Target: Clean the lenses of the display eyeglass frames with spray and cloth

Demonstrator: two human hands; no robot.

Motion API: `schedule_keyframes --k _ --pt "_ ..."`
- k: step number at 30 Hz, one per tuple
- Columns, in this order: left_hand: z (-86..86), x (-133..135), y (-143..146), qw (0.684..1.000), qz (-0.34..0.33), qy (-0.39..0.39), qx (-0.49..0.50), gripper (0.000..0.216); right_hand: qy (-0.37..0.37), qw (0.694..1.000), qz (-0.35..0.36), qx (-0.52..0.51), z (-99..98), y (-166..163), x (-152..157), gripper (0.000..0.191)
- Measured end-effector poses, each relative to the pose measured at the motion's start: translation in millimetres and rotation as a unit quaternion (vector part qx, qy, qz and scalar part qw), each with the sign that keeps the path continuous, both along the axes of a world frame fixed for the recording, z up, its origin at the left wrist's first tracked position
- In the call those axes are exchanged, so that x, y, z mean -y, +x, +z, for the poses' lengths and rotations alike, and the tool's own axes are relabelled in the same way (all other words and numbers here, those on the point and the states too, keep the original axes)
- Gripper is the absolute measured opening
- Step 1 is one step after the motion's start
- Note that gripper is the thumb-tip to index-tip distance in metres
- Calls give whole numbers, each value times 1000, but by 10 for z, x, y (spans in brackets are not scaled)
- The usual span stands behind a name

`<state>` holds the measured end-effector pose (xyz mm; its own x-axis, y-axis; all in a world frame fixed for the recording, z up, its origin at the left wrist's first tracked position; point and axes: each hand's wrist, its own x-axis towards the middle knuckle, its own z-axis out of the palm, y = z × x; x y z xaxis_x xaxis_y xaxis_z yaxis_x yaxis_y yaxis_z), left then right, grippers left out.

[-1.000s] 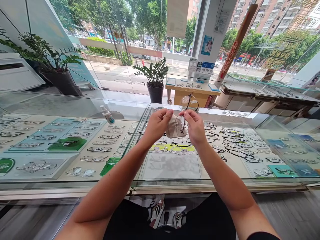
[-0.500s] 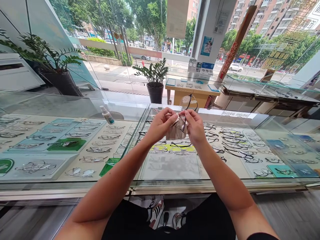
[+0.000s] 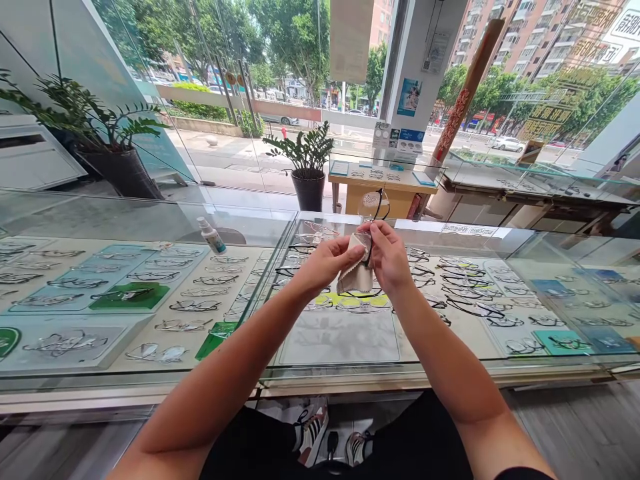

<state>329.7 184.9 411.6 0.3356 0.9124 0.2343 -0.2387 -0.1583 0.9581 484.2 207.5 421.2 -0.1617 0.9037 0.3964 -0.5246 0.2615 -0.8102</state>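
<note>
Over the glass counter, my left hand pinches a beige cleaning cloth, which hangs down below the fingers. The cloth is pressed against the lower part of a pair of eyeglasses. My right hand is closed on the eyeglasses near their middle. One lens, specked with droplets, and a dark temple stick up above my fingers. The other lens is mostly hidden by the cloth and my left thumb. Both hands almost touch each other.
A glass display counter spans the front, with several rows of eyeglasses inside. A white spray bottle stands on its left part. Behind are a potted plant, a wooden display table and a large window.
My left hand has shifted the cloth on the lower lens, and the cloth now hangs folded and lower. The eyeglasses stay in my right hand. The view has tilted slightly.
</note>
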Motion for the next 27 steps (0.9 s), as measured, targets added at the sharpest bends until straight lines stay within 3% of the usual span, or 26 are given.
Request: schedule_keyframes --k 6,10,15,18,20,22,27 --pt "36 85 49 998 -18 -21 50 46 -10 1000 20 -14 22 4 40 36" --pt "167 67 38 998 -47 -10 49 43 20 999 27 35 106 68 -32 37" --pt "645 -77 -27 997 -63 50 -8 39 88 992 59 67 545 127 -197 33" --pt "981 -137 -45 993 -48 103 -23 40 128 989 41 52 860 115 -238 27" --pt "1111 -150 -37 991 -46 120 -22 43 143 988 29 41 983 103 -239 24" --pt "1137 -152 -14 991 -45 124 -18 46 150 988 26 35 1018 101 -227 22" --pt "996 -131 48 990 2 137 -14 48 138 989 29 40 949 153 -148 22"
